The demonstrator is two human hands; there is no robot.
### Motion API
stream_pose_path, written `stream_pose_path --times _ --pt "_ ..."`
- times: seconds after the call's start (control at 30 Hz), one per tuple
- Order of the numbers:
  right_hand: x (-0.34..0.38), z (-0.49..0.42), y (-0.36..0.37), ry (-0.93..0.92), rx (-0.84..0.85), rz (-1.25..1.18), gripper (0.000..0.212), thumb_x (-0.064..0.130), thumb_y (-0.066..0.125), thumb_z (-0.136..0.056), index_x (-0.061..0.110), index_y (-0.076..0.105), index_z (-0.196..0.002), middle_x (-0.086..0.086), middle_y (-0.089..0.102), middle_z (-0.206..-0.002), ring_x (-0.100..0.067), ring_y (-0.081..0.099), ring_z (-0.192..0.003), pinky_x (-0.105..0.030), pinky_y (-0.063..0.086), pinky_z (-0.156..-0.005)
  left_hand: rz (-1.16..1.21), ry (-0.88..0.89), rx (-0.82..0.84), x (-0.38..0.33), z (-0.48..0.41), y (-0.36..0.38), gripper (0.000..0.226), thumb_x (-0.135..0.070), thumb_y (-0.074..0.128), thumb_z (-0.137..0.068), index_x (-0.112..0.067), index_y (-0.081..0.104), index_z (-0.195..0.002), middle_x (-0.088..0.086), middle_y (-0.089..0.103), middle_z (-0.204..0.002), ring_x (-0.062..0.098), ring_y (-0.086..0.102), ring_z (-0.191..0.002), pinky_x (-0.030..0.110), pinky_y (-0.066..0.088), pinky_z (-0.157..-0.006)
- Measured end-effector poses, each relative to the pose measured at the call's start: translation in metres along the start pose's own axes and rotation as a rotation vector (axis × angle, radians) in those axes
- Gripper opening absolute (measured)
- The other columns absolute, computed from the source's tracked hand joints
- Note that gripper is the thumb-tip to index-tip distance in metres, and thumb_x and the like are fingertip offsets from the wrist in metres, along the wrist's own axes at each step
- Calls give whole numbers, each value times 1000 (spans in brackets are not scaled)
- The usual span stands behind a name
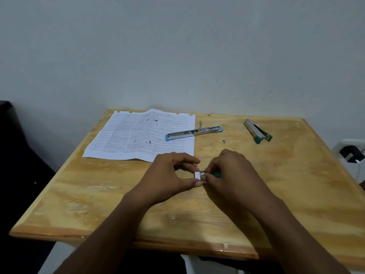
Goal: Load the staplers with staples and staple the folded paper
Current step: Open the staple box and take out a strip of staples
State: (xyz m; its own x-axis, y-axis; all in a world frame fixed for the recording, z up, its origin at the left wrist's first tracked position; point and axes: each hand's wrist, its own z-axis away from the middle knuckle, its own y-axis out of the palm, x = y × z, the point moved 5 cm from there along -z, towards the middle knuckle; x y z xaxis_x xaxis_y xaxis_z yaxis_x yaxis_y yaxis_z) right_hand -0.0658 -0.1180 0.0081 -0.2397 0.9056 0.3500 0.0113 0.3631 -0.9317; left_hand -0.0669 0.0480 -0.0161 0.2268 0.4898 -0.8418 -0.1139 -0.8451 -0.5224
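At the middle of the wooden table [98, 194], my left hand [167, 175] pinches a small white staple box [197, 174] between thumb and fingers. My right hand [231, 171] grips the box's other end, where silvery staples and a bit of green show. Behind them, a stapler [194, 132] swung fully open lies flat, partly on the printed paper [142, 135]. A second stapler [257, 129] with a teal tip lies shut at the back right.
A tiny loose bit of metal [223, 142] lies between the two staplers. A wall socket with a black plug [350, 153] sits past the table's right edge. A dark object [11, 147] stands to the left of the table.
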Motion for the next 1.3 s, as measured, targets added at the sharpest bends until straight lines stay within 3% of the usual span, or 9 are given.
stream_pose_path --times 0.13,0.3,0.5,0.87,1.0,1.1,1.3 --pt "5 -5 2 79 51 -8 21 41 72 -84 28 80 -98 5 73 -92 -11 63 -81 -32 57 -72 19 2 4 4 -1 0 51 -25 95 -65 -29 74 -112 -16 79 -92 -2 73 -97 38 54 -103" --pt "5 -18 4 174 134 0 29 42 81 -74 21 78 -94 -1 74 -92 -18 66 -79 -36 59 -70 13 -11 5 6 -2 0 52 -23 96 -65 -29 74 -112 -17 79 -91 -2 73 -97 39 54 -103" --pt "-2 -17 2 174 174 -150 10 31 80 -76 22 79 -71 4 73 -74 -14 67 -75 -34 58 -66 8 -10 10 7 -2 0 51 -25 96 -65 -30 74 -111 -18 79 -91 -4 72 -96 40 54 -102" --pt "-4 -4 -2 44 16 -259 8 34 77 -77 27 74 -77 12 68 -71 -6 62 -69 -35 59 -66 14 -20 15 10 -4 1 49 -24 95 -64 -32 74 -108 -16 79 -91 -2 73 -97 41 55 -101" --pt "-5 -2 -4 22 -43 -324 8 26 77 -78 28 72 -84 13 68 -68 -3 64 -66 -24 57 -63 13 -9 15 9 -5 1 49 -22 95 -64 -30 75 -107 -14 80 -91 -1 73 -96 40 55 -101" --pt "-7 -2 -3 10 29 -364 17 18 77 -79 28 72 -92 12 68 -69 1 64 -67 -11 47 -56 5 -7 15 8 -5 1 48 -24 95 -64 -31 75 -106 -15 80 -90 -2 73 -95 38 56 -99" --pt "-9 -5 -6 -15 39 -345 9 23 74 -85 32 72 -87 11 71 -73 -1 65 -72 -19 50 -62 13 0 19 8 -5 1 48 -27 95 -63 -30 75 -107 -12 80 -91 0 74 -94 38 55 -102"
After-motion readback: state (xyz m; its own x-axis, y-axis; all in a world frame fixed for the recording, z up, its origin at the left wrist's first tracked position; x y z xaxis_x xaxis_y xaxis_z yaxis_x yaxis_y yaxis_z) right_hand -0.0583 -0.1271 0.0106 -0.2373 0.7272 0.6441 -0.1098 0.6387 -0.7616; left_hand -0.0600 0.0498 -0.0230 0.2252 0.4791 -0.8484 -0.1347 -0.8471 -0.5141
